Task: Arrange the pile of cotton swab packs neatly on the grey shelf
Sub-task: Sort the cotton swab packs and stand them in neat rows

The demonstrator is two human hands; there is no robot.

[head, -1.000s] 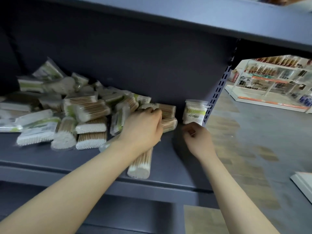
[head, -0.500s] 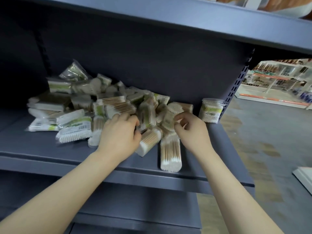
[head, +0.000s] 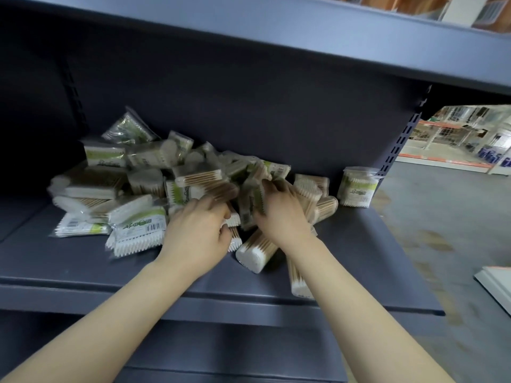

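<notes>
A loose pile of cotton swab packs (head: 154,186), clear wrappers with green-and-white labels, lies across the grey shelf (head: 83,261) against its back wall. Both my hands are dug into the pile's right part. My left hand (head: 199,233) curls its fingers around a flat pack with white swab tips. My right hand (head: 282,214) grips a green-labelled pack (head: 249,205) standing on edge between the hands. One pack (head: 358,187) stands upright alone at the shelf's far right. A round pack (head: 255,252) and a long pack (head: 297,277) lie near the front edge.
Another grey shelf board (head: 304,34) hangs close above. A slotted upright (head: 398,150) marks the shelf's right end. Right of it is concrete floor (head: 442,230), with a white board (head: 495,283) lying on it and distant store racks behind.
My right hand moved left from near the upright pack into the pile. My left hand shifted along the pile's front. Several packs near the hands got pushed about.
</notes>
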